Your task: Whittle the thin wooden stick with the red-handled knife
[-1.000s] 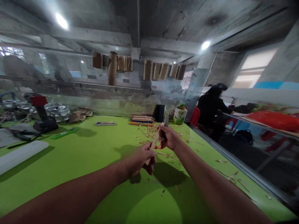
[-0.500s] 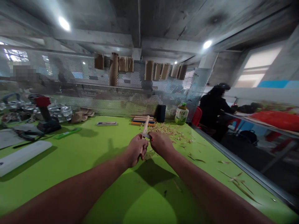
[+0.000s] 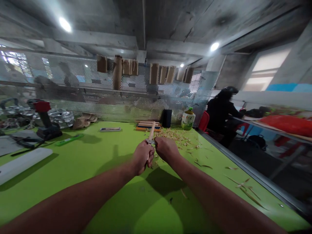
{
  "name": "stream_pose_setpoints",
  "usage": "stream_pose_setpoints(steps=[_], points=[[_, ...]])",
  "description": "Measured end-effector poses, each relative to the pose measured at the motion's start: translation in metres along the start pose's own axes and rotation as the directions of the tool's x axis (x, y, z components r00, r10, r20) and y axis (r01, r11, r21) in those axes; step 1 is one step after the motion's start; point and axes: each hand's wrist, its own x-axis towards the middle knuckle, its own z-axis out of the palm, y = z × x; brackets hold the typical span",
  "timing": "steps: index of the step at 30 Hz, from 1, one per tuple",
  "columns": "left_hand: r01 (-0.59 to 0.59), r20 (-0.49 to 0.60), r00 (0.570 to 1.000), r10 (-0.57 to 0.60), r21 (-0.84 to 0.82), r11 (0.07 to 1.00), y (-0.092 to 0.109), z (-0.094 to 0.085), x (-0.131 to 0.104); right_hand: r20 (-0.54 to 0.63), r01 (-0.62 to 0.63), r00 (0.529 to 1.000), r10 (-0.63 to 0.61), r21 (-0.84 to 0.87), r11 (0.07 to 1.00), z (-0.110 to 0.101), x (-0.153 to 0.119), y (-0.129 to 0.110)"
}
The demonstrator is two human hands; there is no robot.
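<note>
My left hand point(image 3: 144, 156) is closed around the lower part of a pale wooden stick point(image 3: 152, 130), which points up and away from me over the green table point(image 3: 102, 191). In my right hand point(image 3: 167, 149) is a knife, its handle hidden by the fingers. The knife's metal blade point(image 3: 151, 142) lies across the stick, just above my left thumb. Both hands are close together near the middle of the view. Curled wood shavings point(image 3: 175, 136) are scattered beyond and to the right of them.
Behind the hands stand a wooden bundle point(image 3: 147, 126), a black box point(image 3: 167, 118) and a green-capped bottle point(image 3: 188, 119). A red-and-black cordless drill point(image 3: 44, 118) and a white bar point(image 3: 25, 165) lie at left. Farther right, a person point(image 3: 221, 112) sits at another table.
The view has turned slightly, so most things sit a little further left. My hands keep their hold on the stick and the knife, with the blade still across the stick.
</note>
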Motion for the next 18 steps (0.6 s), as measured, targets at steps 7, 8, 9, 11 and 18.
stream_pose_setpoints(steps=[7,8,9,11,18], points=[[0.038,0.122,0.992,-0.041,0.032,0.999,0.001,0.003,-0.011,-0.094,-0.046,0.994,0.046,0.003,0.999,0.008,0.007,0.018],[0.042,0.118,0.992,-0.046,0.037,0.998,0.002,0.004,-0.012,-0.107,-0.040,0.993,0.041,0.006,0.999,0.009,0.008,0.020],[0.042,0.112,0.993,-0.046,0.042,0.998,0.002,0.004,-0.014,-0.115,-0.036,0.993,0.037,0.011,0.999,0.009,0.010,0.022],[0.048,0.107,0.993,-0.053,0.055,0.997,0.002,0.005,-0.017,-0.126,-0.046,0.991,0.048,0.021,0.999,0.009,0.013,0.027],[0.126,0.196,0.972,-0.130,0.033,0.991,-0.006,0.004,-0.022,-0.121,-0.191,0.974,0.192,0.022,0.981,0.014,0.024,0.045]])
